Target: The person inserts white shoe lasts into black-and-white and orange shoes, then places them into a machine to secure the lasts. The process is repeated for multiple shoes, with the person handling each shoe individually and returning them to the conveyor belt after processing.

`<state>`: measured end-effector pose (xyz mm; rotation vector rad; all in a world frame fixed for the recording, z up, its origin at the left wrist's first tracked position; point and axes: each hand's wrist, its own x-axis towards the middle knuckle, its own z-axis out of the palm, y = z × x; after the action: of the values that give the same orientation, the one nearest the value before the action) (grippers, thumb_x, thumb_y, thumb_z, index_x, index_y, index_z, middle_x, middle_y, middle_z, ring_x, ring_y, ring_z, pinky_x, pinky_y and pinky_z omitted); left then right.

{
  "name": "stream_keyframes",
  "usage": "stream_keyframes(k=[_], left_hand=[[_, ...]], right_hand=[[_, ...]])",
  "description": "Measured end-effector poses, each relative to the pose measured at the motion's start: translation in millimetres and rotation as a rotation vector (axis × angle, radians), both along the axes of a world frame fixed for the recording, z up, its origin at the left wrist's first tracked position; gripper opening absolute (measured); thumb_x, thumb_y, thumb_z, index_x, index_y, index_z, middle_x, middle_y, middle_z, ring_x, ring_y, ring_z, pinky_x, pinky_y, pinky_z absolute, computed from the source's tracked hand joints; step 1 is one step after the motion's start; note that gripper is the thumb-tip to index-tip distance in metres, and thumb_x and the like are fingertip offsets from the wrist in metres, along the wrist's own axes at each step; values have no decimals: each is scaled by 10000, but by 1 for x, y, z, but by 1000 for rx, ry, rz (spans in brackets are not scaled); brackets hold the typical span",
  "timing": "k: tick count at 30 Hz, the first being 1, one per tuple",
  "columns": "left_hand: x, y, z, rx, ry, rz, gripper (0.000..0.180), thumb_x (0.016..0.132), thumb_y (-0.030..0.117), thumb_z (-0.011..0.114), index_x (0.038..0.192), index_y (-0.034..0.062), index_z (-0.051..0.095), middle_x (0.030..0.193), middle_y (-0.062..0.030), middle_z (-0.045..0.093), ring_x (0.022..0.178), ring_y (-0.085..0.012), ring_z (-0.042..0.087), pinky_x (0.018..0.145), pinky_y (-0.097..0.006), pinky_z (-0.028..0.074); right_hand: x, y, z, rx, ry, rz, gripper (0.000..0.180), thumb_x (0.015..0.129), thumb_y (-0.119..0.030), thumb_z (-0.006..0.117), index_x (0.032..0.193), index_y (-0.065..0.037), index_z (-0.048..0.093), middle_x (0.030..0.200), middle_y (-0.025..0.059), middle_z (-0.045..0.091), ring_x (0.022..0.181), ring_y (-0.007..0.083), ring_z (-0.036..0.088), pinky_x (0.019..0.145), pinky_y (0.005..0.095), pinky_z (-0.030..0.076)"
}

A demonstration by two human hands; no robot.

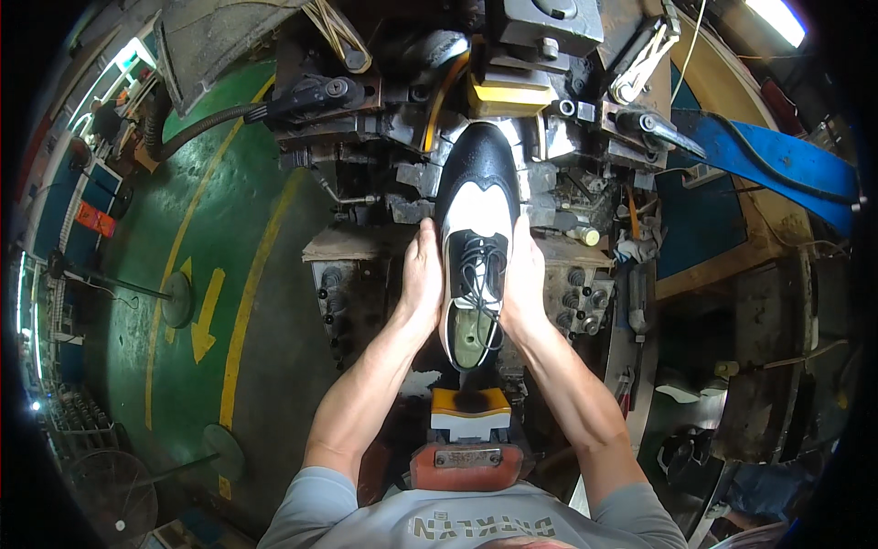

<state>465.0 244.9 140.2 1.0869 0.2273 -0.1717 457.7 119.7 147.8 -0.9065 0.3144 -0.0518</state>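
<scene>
Clasping the black-and-white shoe (476, 247) at frame centre, left hand (422, 274) and right hand (525, 279) grip its flanks, seemingly light, stiffened inside.

Both hands (471, 279) fwd, palms inward

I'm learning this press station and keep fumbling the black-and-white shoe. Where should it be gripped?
Grip the shoe at its waist beside the laces, one palm on each flank, as the left hand and right hand do. The toe points away into the machine, so come from the heel end nearest you.
</scene>
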Motion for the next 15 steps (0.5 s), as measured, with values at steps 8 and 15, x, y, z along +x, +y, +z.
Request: stream_keyframes(k=[8,15], left_hand=[[-5,5,13,-257,95,-29,464,1057,345,372,1324,-19,479,1231,-119,596,1058,-176,609,898,-314,526],[-31,37,-11,1,-20,13,426,1049,355,389,1249,1,517,1127,-122,618,1016,-208,593,942,-359,447]], right_hand=[[-11,-16,16,15,83,167,540,1042,-446,367,1284,14,514,1143,90,614,1042,147,578,933,292,473],[-43,-98,-83,-627,97,-227,504,1013,-387,478,1349,-13,446,1346,150,476,1258,252,439,1079,369,335]])
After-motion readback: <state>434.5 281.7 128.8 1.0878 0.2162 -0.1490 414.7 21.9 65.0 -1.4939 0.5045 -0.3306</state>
